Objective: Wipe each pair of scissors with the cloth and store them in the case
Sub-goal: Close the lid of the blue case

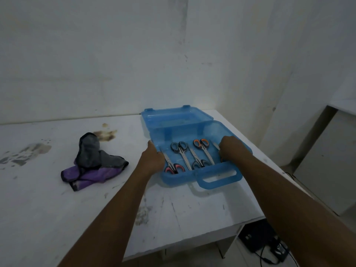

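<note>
Bench (57, 199): white, stained and scuffed; it carries everything below.
Case (179, 177): translucent blue plastic, on the right part of the bench. It lies open, with its lid (173, 120) laid back flat on the far side and its carry handle (219, 178) facing the person. Probably light, stiff and thin-walled, so it may slide; best held by both side walls or the carry handle.
Cloth (94, 162): purple and grey, crumpled in a heap left of the case and well apart from it. Soft and limp; neither hand touches it.
Left hand (154, 158): on the case's left wall, thumb outside and fingers curled over the rim to grip it.
Right hand (231, 149): at the case's right side, fingers curled down inside. Cannot tell if it holds the wall or a pair beneath it.
Scissors: all inside the case, side by side, long axes running roughly near to far.
Red-handled pair (173, 167): tips point away.
Grey-handled pair (182, 151): tips point toward the person.
Dark-handled pair (198, 160): tips point away.
Orange-handled pair (204, 147): tips point toward the person.
Lone blade (216, 145): juts out from under the right hand (handles hidden).
Handling: steel blades are likely stiff, slick and sharp-tipped, so lift each pair by the handle loops.
</note>
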